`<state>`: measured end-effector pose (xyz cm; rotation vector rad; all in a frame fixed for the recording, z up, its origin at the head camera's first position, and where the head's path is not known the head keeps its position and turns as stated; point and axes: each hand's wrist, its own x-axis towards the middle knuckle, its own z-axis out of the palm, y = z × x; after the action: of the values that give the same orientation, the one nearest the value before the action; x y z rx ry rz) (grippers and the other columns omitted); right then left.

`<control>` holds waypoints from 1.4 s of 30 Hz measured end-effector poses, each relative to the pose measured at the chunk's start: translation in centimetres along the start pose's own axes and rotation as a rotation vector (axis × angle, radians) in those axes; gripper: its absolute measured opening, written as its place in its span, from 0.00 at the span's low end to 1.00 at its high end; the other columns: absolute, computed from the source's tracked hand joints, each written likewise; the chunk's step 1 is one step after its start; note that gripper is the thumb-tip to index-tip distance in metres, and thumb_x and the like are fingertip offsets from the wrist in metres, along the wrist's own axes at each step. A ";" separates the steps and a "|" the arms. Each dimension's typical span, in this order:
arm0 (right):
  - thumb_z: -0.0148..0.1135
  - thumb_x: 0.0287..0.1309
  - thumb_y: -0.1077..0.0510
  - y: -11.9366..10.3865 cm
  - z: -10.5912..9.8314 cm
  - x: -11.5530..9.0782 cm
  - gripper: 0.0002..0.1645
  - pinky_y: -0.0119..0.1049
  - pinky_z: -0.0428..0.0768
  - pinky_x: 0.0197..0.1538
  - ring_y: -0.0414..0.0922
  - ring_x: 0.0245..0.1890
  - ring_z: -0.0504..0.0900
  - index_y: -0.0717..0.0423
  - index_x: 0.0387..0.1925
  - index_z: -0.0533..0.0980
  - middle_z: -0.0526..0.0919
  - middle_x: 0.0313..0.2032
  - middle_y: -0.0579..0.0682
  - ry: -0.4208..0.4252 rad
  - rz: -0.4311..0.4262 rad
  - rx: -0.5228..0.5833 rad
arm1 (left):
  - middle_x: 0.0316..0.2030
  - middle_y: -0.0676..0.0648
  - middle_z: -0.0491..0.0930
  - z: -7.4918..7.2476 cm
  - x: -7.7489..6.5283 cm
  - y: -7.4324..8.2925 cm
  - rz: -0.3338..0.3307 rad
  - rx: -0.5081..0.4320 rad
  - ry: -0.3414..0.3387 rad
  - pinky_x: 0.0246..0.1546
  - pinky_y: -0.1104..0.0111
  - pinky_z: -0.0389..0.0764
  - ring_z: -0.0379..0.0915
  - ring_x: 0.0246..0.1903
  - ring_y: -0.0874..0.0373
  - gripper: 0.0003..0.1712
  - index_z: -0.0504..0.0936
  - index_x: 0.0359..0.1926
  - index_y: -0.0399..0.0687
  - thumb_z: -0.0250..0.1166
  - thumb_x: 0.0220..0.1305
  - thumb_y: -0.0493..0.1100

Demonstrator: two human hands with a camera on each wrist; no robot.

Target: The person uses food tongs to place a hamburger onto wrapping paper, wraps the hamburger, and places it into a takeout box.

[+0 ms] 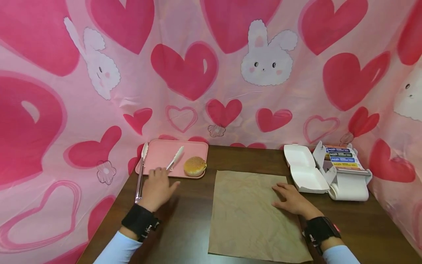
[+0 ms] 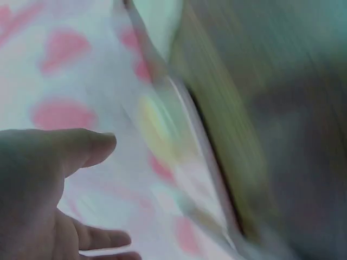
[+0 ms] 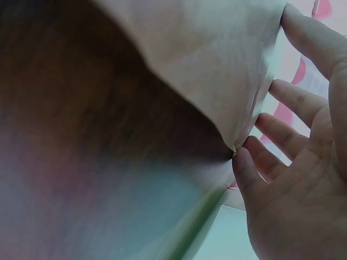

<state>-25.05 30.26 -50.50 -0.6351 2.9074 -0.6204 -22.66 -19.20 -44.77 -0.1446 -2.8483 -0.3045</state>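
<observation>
My left hand (image 1: 159, 189) hovers at the near edge of a pink tray (image 1: 161, 148), thumb spread from the fingers. Beyond its fingertips lie short tongs (image 1: 176, 157) with pale tips; their handle end is hidden by the hand. A burger bun (image 1: 194, 166) sits at the tray's right side. Longer metal tongs (image 1: 140, 176) lie along the tray's left edge. My right hand (image 1: 291, 200) rests with spread fingers on the right part of a brown paper sheet (image 1: 247, 216). In the right wrist view its fingertips touch the paper's edge (image 3: 217, 70). The left wrist view is blurred.
An open white takeout box (image 1: 308, 178) stands at the back right. Beside it is a dispenser (image 1: 344, 161) with colourful boxes and a white roll (image 1: 351, 189). A pink heart-and-bunny sheet (image 1: 230, 84) hangs behind the dark wooden table (image 1: 188, 223).
</observation>
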 end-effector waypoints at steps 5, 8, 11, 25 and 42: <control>0.72 0.58 0.45 -0.2 0.1 0.0 0.42 0.69 0.64 0.63 0.74 0.66 0.62 0.67 0.65 0.72 0.68 0.65 0.74 0.003 -0.022 -0.011 | 0.45 0.20 0.65 0.5 0.2 -5.8 -0.216 -0.019 -0.136 0.39 0.39 0.80 0.62 0.48 0.28 0.53 0.63 0.54 0.13 0.69 0.59 0.63; 0.72 0.58 0.44 -0.4 0.1 -0.1 0.42 0.69 0.64 0.64 0.74 0.66 0.62 0.66 0.66 0.72 0.68 0.65 0.73 -0.001 -0.015 -0.010 | 0.44 0.19 0.64 0.9 -0.2 -7.3 -0.256 -0.047 -0.200 0.39 0.39 0.79 0.62 0.48 0.27 0.58 0.60 0.55 0.10 0.68 0.59 0.66; 0.72 0.58 0.45 -0.5 -0.1 -0.2 0.42 0.69 0.64 0.63 0.73 0.66 0.62 0.66 0.66 0.72 0.68 0.65 0.73 0.000 -0.006 -0.007 | 0.44 0.19 0.65 1.2 -0.3 -7.8 -0.256 -0.060 -0.205 0.42 0.40 0.77 0.62 0.48 0.28 0.59 0.59 0.55 0.09 0.67 0.60 0.66; 0.71 0.59 0.44 0.0 0.2 -0.1 0.43 0.68 0.65 0.64 0.72 0.67 0.61 0.64 0.67 0.71 0.67 0.66 0.72 -0.005 0.008 0.005 | 0.28 0.25 0.67 3.0 -0.1 -8.7 -0.145 0.079 -0.113 0.40 0.47 0.67 0.68 0.35 0.32 0.43 0.66 0.35 0.12 0.68 0.64 0.58; 0.71 0.59 0.43 0.2 0.2 -0.1 0.43 0.68 0.65 0.64 0.71 0.67 0.62 0.63 0.67 0.71 0.67 0.67 0.71 0.001 0.009 -0.003 | 0.33 0.21 0.64 3.4 0.2 -9.2 -0.137 -0.047 0.142 0.34 0.43 0.71 0.66 0.36 0.26 0.35 0.65 0.41 0.10 0.68 0.64 0.45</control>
<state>-25.02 30.40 -50.82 -0.6218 2.9108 -0.6148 -24.86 -27.40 -49.71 0.0617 -2.7159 -0.3944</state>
